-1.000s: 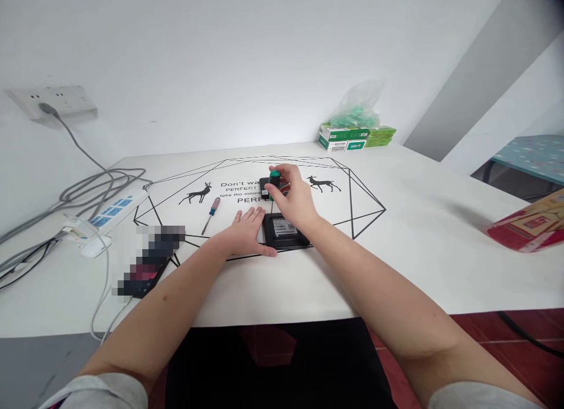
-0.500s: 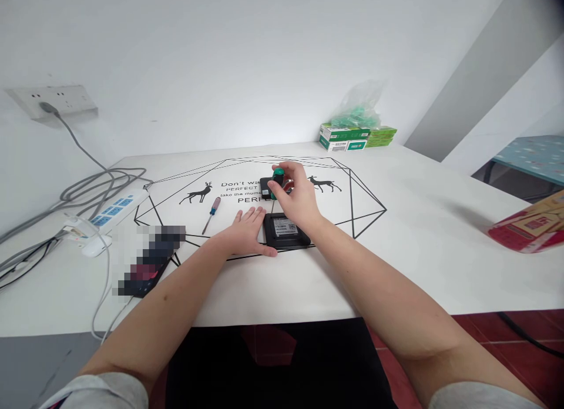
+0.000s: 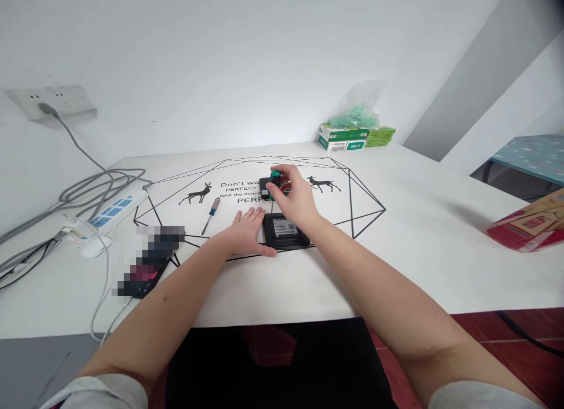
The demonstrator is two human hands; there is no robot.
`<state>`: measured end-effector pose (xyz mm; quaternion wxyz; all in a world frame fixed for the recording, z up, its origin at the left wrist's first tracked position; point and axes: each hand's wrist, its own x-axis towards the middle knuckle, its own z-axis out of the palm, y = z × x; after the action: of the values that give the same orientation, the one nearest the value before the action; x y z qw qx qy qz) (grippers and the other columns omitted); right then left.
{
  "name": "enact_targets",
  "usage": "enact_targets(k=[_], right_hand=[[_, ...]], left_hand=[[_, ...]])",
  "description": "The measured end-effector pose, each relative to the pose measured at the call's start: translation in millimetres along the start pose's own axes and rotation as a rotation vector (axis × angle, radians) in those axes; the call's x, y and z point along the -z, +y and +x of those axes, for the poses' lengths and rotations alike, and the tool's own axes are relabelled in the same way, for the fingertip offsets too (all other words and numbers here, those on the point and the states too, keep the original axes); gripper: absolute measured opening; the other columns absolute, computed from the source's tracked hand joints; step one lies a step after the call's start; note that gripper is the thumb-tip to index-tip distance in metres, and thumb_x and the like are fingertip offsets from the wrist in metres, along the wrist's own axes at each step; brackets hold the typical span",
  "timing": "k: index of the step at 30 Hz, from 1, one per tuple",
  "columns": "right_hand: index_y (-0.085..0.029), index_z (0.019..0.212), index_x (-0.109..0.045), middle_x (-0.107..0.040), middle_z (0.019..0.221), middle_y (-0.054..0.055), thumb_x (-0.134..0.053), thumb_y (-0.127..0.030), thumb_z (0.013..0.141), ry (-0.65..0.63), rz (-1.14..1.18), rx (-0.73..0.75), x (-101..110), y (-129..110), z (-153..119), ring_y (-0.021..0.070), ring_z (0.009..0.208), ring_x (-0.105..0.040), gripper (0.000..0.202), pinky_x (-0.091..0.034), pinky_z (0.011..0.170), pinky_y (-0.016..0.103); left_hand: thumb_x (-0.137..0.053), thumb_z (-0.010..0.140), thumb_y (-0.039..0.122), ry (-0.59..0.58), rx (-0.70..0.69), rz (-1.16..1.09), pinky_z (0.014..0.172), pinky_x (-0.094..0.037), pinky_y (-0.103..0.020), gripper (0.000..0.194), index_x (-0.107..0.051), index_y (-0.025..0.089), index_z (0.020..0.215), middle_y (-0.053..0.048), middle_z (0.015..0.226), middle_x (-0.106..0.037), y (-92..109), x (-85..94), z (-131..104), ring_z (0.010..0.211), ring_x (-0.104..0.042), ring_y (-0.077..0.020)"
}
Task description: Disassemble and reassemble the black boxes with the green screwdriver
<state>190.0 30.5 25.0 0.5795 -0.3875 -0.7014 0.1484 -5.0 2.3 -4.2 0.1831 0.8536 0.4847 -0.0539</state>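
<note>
A square black device with a white label lies flat on the table before me. Against its left side rests my left hand, palm down with the fingers stretched out and the thumb along the near edge. My right hand is closed around the green and black handle of a screwdriver. Its thin shaft points down to the device's far left corner; the tip is too small to make out. Behind the shaft sits a smaller black box, partly covered by my right hand. Another screwdriver, with a red and blue handle, lies left of my left hand.
A blurred-out phone lies by my left forearm. Farther left are a power strip and coiled grey cables. Green and white boxes with a plastic bag stand at the back; a red package is at right.
The screwdriver handle in my right hand has tilted slightly to the left and turned a little. My left hand and the labelled device stay in place.
</note>
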Motion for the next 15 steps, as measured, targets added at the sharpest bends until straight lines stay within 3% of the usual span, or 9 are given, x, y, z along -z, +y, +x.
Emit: enact_targets(k=[6,10,12,15], right_hand=[[-0.027,0.134,-0.063,-0.077,0.125,0.010,-0.056,-0.025,0.097,-0.050,0.034,0.043,1.2,0.4,-1.3,0.0256,0.104,-0.075,0.038,-0.064,0.098,0.051],[-0.027,0.128,-0.067,-0.068,0.136,0.013,-0.067,-0.037,0.097,-0.036,0.013,0.126,1.4,1.7,-0.8,0.0296,0.122,-0.069,0.032,-0.065,0.094,0.050],[-0.027,0.123,-0.069,-0.065,0.130,0.012,-0.077,-0.039,0.092,-0.011,-0.024,0.131,1.2,2.3,0.0,0.0283,0.114,-0.068,0.034,-0.065,0.089,0.048],[-0.027,0.122,-0.068,-0.065,0.116,0.008,-0.077,-0.033,0.091,0.012,-0.021,0.096,0.4,3.2,1.2,0.0226,0.094,-0.066,0.033,-0.064,0.083,0.045]], left_hand=[[-0.059,0.081,0.095,0.010,-0.013,0.001,0.139,0.000,-0.063,0.143,-0.002,0.010,0.180,-0.021,0.186,0.003,-0.8,-1.1,0.6,0.174,0.006,-0.0412],[-0.059,0.078,0.097,0.002,-0.009,-0.004,0.139,0.001,-0.063,0.146,-0.001,0.010,0.180,-0.022,0.186,0.002,1.2,0.8,-0.2,0.174,0.006,-0.0424],[-0.060,0.078,0.098,0.009,-0.017,-0.015,0.139,0.000,-0.064,0.146,0.000,0.012,0.180,-0.022,0.186,0.002,1.3,1.2,-0.4,0.173,0.006,-0.0433],[-0.061,0.079,0.097,0.020,-0.027,-0.026,0.138,0.000,-0.066,0.144,0.000,0.014,0.180,-0.022,0.186,0.000,0.2,0.5,0.1,0.173,0.005,-0.0443]])
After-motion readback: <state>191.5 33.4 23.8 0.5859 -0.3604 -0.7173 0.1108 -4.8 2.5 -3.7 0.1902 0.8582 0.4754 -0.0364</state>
